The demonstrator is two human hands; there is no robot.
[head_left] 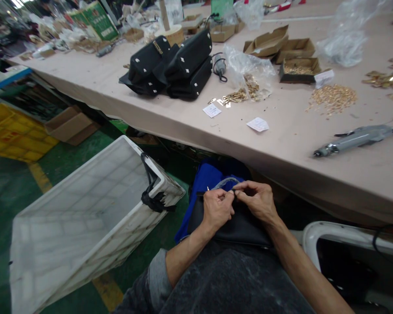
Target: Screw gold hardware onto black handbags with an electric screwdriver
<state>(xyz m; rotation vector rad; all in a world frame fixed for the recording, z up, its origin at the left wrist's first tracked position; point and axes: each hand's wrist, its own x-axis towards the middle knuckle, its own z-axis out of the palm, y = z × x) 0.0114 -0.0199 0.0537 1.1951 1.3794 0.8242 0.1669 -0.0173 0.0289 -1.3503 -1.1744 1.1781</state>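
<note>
A black handbag (pixel 231 229) lies on my lap, below the table's edge. Both hands meet over its top edge. My left hand (pixel 217 208) is closed in a pinch on the bag's top, near a small metal piece. My right hand (pixel 257 201) is closed too, its fingertips pinching the same spot beside a clear-wrapped strap (pixel 225 182) that arches up from the bag. Blue cloth (pixel 207 179) shows behind the bag.
A big white plastic crate (pixel 85 218) stands tilted at my left on the green floor. On the beige table (pixel 190 117) lie black bags (pixel 172 65), a grey power screwdriver (pixel 356 138), heaps of gold fittings (pixel 332 98), cardboard trays (pixel 299 69), plastic bags and paper slips.
</note>
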